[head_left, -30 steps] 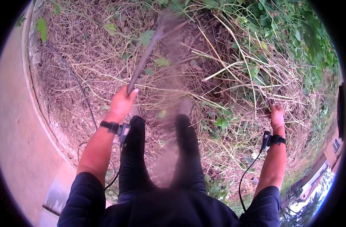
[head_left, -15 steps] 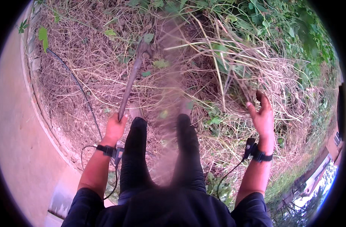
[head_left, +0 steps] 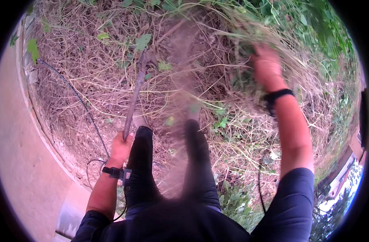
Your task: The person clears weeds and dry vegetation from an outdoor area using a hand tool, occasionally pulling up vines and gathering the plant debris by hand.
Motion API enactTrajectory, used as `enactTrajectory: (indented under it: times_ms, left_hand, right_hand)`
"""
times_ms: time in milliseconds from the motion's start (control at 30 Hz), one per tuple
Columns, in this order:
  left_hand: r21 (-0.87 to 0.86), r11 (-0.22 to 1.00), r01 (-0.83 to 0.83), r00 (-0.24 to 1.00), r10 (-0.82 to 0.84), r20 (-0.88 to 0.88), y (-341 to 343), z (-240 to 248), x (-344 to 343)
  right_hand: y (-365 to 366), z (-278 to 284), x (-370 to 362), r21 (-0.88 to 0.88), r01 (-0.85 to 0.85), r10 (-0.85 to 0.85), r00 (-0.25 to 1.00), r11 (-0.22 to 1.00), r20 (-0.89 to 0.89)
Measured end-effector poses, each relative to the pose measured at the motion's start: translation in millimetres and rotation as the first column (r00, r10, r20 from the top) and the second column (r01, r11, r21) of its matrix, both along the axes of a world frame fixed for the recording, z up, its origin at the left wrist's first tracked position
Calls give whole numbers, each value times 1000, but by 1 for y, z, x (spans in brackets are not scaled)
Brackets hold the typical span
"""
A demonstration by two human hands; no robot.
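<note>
My left hand (head_left: 120,148) is closed around the lower end of a brown wooden stick (head_left: 133,101) with a knobby, hooked far end. That far end lies among dry vines, beside a green leaf (head_left: 143,42). At the upper right, my right hand (head_left: 267,66) is against a heap of dry vines (head_left: 295,74), its back showing. Motion smears its fingers, and the vines round it are blurred too, so I cannot tell whether it grips them.
Tangled dry stems (head_left: 91,76) cover the ground round my legs (head_left: 143,161). Green leafy growth (head_left: 313,20) stands at the far right. A pale concrete surface (head_left: 27,153) with a raised edge runs along the left. A thin black cable (head_left: 77,82) crosses the stems.
My right hand has moved up and away from me, into the heap, and its vines have shifted. The left hand keeps hold of the stick, which has moved slightly left and nearer.
</note>
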State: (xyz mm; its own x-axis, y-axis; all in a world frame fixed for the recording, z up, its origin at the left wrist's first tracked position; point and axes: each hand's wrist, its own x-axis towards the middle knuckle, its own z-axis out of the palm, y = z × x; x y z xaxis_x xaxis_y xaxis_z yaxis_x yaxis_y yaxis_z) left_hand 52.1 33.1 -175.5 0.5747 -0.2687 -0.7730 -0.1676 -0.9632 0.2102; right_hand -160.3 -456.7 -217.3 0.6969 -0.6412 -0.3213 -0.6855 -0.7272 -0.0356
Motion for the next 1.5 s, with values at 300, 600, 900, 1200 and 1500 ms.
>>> enactTrajectory:
  times_ms: [300, 600, 900, 1200, 1500]
  left_hand:
    - [-85, 991, 102, 995, -103, 2, -45, 17, -12]
    - [-8, 826, -564, 734, 496, -464, -141, 14, -50]
    - [-31, 851, -524, 785, 468, -405, -107, 55, -43]
    - [27, 967, -255, 951, 255, -177, 31, 136, 21]
    - [-27, 983, -179, 952, 166, -255, 114, 170, 60]
  right_hand:
    - [28, -32, -422, 74, 604, -460, 675, 794, -577]
    - [59, 99, -272, 243, 449, -421, 893, 860, -161]
    - [114, 154, -226, 226, 376, -360, 927, 899, -109]
    - [215, 221, -241, 304, 456, -494, 867, 836, 59]
    - [450, 211, -340, 740, 662, -992, -109, -119, -62]
